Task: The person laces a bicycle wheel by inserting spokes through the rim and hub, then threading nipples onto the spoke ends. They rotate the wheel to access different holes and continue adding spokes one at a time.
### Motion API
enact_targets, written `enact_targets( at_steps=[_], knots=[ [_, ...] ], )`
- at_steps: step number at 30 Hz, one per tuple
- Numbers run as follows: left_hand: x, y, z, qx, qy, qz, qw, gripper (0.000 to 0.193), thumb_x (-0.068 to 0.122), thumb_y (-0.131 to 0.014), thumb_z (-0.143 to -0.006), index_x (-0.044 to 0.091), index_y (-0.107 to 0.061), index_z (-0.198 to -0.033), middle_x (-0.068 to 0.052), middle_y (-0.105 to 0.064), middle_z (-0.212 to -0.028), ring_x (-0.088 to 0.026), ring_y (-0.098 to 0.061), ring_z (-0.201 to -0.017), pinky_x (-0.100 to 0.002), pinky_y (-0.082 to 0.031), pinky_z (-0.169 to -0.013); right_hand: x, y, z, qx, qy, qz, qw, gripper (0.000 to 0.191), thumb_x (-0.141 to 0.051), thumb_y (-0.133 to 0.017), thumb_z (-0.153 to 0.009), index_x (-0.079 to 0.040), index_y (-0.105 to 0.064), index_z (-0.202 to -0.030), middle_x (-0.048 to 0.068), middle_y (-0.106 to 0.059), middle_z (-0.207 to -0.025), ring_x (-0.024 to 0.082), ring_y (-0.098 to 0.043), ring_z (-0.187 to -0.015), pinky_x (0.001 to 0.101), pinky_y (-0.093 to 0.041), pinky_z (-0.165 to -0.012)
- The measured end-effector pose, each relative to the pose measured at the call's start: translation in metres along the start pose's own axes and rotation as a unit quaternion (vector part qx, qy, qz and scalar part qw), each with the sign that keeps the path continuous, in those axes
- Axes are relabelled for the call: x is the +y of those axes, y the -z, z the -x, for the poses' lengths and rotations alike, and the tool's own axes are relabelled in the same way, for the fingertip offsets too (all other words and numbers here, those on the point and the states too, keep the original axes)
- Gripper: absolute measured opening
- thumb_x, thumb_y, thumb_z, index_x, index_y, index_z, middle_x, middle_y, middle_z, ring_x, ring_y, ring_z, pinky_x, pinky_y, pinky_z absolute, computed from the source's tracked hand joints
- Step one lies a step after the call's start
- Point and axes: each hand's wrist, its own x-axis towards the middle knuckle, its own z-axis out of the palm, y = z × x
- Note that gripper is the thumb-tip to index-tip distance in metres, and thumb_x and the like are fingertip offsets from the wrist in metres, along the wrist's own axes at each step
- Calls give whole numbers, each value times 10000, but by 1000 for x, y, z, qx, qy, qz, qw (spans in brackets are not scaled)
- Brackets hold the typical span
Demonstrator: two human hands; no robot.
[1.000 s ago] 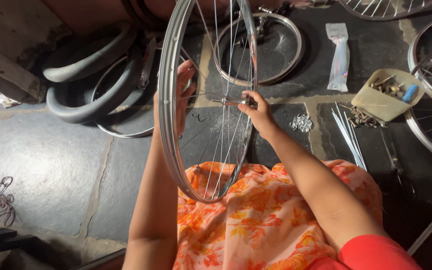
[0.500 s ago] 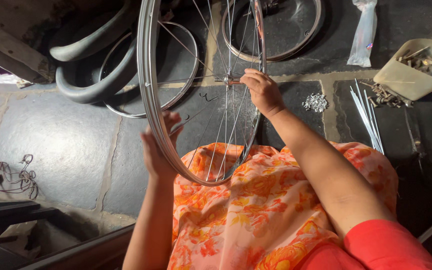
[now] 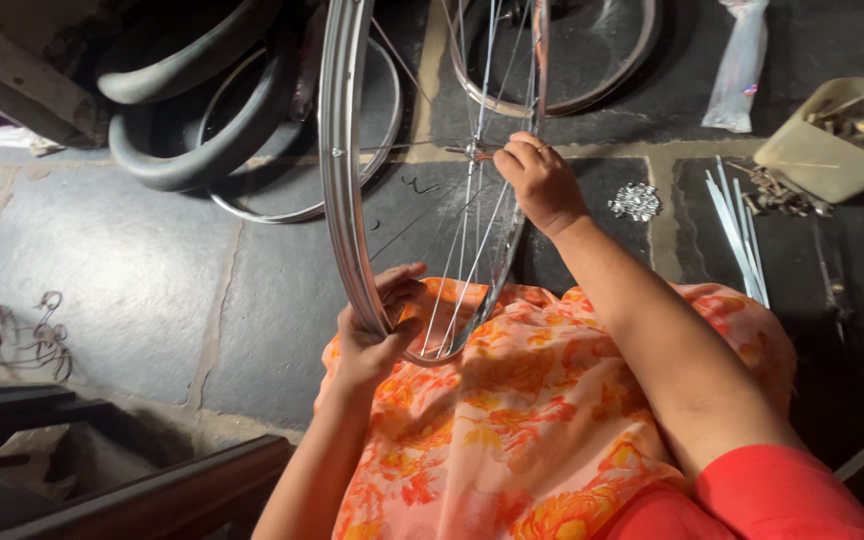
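Note:
A silver bicycle wheel rim (image 3: 340, 170) with thin spokes stands upright on my lap, over orange flowered cloth (image 3: 512, 420). My left hand (image 3: 377, 335) grips the rim near its bottom. My right hand (image 3: 540, 180) is closed on the hub (image 3: 474, 151) and spoke ends at the wheel's middle. The top of the rim runs out of view.
On the stone floor lie black tyres (image 3: 202, 110), more rims (image 3: 572, 60), a bundle of loose spokes (image 3: 737, 225), a small pile of nipples (image 3: 636, 201), a beige tub of parts (image 3: 832, 135) and a plastic bag (image 3: 742, 60). Wires (image 3: 12, 335) lie at left.
My left hand has slid down the rim from its upper side to the bottom. The wheel has moved lower in my lap. My right hand stays at the hub.

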Motion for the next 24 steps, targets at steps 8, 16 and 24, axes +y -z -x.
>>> enact_targets(
  at_steps=[8,16,24],
  knots=[
    [25,-4,-19,-81,-6,5,997,554,-45,-702,-821,-42,-594,-1364,-196,-580,-1439,-287,-484,-1457,-426,-372,-1245,-1,-3,2,-3,-38,-58,998,234,-5,-666,-905,-67,-733,-1120,77,-699,-1153,291,-657,-1208,389,-542,-1043],
    [30,-4,-25,-7,-17,-113,993,267,-102,-581,-701,68,-519,-897,-57,-536,-916,-203,-559,-952,-349,-451,-820,50,-11,49,72,-110,-204,970,521,77,-701,-926,-38,-565,-1416,169,-628,-1377,330,-553,-1341,442,-466,-1140],
    [42,-5,-48,25,60,-82,994,278,-131,-553,-668,62,-529,-866,-122,-557,-948,-154,-496,-834,-299,-408,-733,154,9,213,-230,-494,11,838,225,-146,-697,-966,-168,-750,-1184,167,-723,-1105,376,-690,-1039,456,-551,-879]
  ],
)
